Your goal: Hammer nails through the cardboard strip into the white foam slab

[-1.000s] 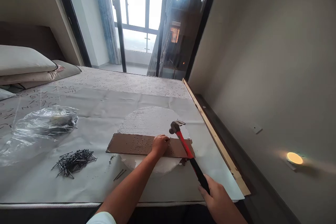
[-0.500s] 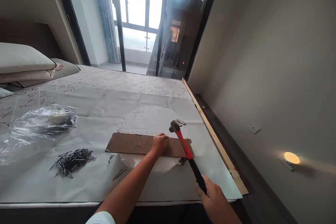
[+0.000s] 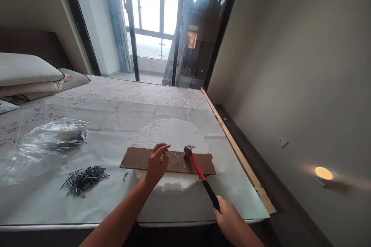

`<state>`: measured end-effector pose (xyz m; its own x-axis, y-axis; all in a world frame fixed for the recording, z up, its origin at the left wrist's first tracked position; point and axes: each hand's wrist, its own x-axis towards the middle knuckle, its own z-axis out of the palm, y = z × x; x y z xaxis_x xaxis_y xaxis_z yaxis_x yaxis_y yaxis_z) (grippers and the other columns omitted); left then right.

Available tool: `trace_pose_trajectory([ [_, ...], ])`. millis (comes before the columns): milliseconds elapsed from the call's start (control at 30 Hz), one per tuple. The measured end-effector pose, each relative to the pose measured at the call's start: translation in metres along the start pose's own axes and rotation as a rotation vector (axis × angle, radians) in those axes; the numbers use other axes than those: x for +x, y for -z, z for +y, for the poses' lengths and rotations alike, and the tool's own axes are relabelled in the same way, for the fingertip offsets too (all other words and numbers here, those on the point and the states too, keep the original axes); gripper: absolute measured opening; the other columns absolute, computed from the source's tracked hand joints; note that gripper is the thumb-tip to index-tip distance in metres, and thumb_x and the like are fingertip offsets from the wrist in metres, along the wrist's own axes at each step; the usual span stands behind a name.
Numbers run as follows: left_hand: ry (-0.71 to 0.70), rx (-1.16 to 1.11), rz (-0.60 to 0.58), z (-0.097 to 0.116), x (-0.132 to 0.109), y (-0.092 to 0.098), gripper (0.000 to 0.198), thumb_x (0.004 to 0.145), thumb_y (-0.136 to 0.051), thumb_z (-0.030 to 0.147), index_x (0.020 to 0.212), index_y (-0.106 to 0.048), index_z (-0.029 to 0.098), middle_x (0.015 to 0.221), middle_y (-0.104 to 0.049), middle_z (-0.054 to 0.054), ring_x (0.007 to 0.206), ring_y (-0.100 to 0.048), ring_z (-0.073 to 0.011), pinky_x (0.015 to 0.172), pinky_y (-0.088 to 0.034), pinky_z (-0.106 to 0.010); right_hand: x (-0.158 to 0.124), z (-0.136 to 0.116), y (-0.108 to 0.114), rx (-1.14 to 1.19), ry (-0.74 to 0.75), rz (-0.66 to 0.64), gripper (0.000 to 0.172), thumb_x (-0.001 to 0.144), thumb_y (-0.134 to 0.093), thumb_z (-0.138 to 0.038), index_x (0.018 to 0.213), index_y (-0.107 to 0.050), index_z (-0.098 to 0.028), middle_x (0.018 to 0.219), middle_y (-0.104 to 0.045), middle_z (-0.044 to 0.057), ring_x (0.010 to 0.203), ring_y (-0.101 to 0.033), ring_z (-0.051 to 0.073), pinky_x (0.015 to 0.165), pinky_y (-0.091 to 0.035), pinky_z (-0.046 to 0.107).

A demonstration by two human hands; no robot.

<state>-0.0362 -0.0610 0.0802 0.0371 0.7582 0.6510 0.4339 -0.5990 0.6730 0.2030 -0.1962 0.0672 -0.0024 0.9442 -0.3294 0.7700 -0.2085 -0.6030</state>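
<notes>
A claw hammer (image 3: 199, 170) with a red and black handle is gripped near its end by my right hand (image 3: 227, 216). Its metal head lies low over a brown cardboard strip (image 3: 131, 158), right of the strip's middle; I cannot tell whether it touches. The strip is dotted with many small holes or nail heads and lies across a round white foam disc (image 3: 171, 131). My left hand (image 3: 158, 162) hovers above the strip, left of the hammer head, fingers apart and nothing visible in them. A pile of dark nails (image 3: 85, 179) sits to the left.
A clear plastic bag (image 3: 52, 139) with dark contents lies behind the nails. Pale sheeting (image 3: 110, 135) covers part of the mattress. A wooden rail (image 3: 234, 144) runs along the right edge, beside the wall. Pillows (image 3: 29, 69) are stacked at the far left.
My left hand has moved left along the cardboard and its fingers have opened. The hammer head has come down and slightly left onto or just above the strip.
</notes>
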Motion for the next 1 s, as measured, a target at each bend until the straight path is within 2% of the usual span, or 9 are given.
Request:
trace_pose_trajectory([
  [100, -0.039, 0.109, -0.038, 0.012, -0.02, 0.046, 0.018, 0.077, -0.041, 0.013, 0.076, -0.059, 0.018, 0.08, -0.056, -0.005, 0.069, -0.053, -0.0111, 0.06, -0.044, -0.022, 0.001, 0.0, -0.002, 0.029, 0.013, 0.004, 0.018, 0.076, -0.041, -0.015, 0.085, -0.056, -0.013, 0.086, -0.065, 0.013, 0.084, -0.06, 0.021, 0.071, -0.042, 0.026],
  [167, -0.013, 0.202, -0.087, 0.008, -0.041, 0.073, 0.018, 0.076, -0.041, 0.014, 0.065, -0.055, 0.018, 0.073, -0.055, -0.003, 0.066, -0.052, -0.0107, 0.06, -0.042, -0.021, -0.002, 0.0, 0.0, 0.089, 0.046, -0.008, 0.018, 0.076, -0.041, -0.018, 0.085, -0.056, -0.014, 0.086, -0.066, 0.012, 0.082, -0.06, 0.021, 0.071, -0.043, 0.027],
  [267, 0.139, 0.363, -0.227, -0.02, -0.076, 0.104, 0.018, 0.075, -0.039, 0.016, 0.065, -0.054, 0.019, 0.071, -0.057, -0.002, 0.065, -0.052, -0.0119, 0.061, -0.041, -0.022, -0.009, 0.003, -0.003, 0.203, 0.095, 0.038, 0.022, 0.077, -0.041, -0.026, 0.087, -0.056, -0.013, 0.082, -0.065, 0.01, 0.08, -0.061, 0.021, 0.07, -0.044, 0.027],
  [333, 0.286, 0.466, -0.345, -0.045, -0.096, 0.115, 0.018, 0.075, -0.04, 0.017, 0.07, -0.056, 0.019, 0.074, -0.06, -0.002, 0.067, -0.055, -0.0135, 0.064, -0.041, -0.023, -0.012, 0.009, -0.011, 0.282, 0.08, 0.09, 0.026, 0.078, -0.04, -0.032, 0.09, -0.055, -0.014, 0.071, -0.064, 0.007, 0.07, -0.061, 0.02, 0.062, -0.045, 0.026],
  [433, 0.477, 0.545, -0.554, -0.078, -0.113, 0.117, 0.018, 0.074, -0.043, 0.02, 0.08, -0.06, 0.02, 0.081, -0.063, -0.004, 0.076, -0.058, -0.0163, 0.07, -0.04, -0.024, -0.015, 0.019, -0.028, 0.4, -0.001, 0.102, 0.032, 0.078, -0.038, -0.041, 0.089, -0.053, -0.015, 0.051, -0.053, -0.002, 0.042, -0.052, 0.014, 0.042, -0.04, 0.023],
  [533, 0.574, 0.639, -0.701, -0.096, -0.117, 0.107, 0.018, 0.074, -0.044, 0.02, 0.08, -0.06, 0.018, 0.085, -0.063, -0.006, 0.08, -0.058, -0.0185, 0.07, -0.038, -0.024, -0.015, 0.026, -0.039, 0.515, -0.072, 0.071, 0.034, 0.076, -0.039, -0.048, 0.087, -0.049, -0.017, 0.043, -0.041, -0.008, 0.03, -0.039, 0.01, 0.03, -0.031, 0.02],
  [767, 0.627, 0.792, -0.77, -0.11, -0.113, 0.087, 0.017, 0.075, -0.04, 0.018, 0.074, -0.056, 0.016, 0.087, -0.062, -0.011, 0.083, -0.057, -0.0245, 0.068, -0.036, -0.029, -0.022, 0.033, -0.041, 0.631, -0.068, 0.042, 0.026, 0.073, -0.043, -0.045, 0.079, -0.042, -0.02, 0.044, -0.033, -0.011, 0.028, -0.033, 0.006, 0.026, -0.028, 0.017],
  [1000, 0.608, 0.826, -0.84, -0.098, -0.1, 0.088, 0.013, 0.067, -0.042, 0.01, 0.066, -0.053, 0.016, 0.08, -0.062, -0.009, 0.076, -0.056, -0.0221, 0.062, -0.034, -0.027, -0.028, 0.033, -0.038, 0.643, -0.075, 0.039, 0.024, 0.072, -0.041, -0.042, 0.08, -0.041, -0.019, 0.043, -0.031, -0.012, 0.025, -0.03, 0.005, 0.023, -0.026, 0.017],
])
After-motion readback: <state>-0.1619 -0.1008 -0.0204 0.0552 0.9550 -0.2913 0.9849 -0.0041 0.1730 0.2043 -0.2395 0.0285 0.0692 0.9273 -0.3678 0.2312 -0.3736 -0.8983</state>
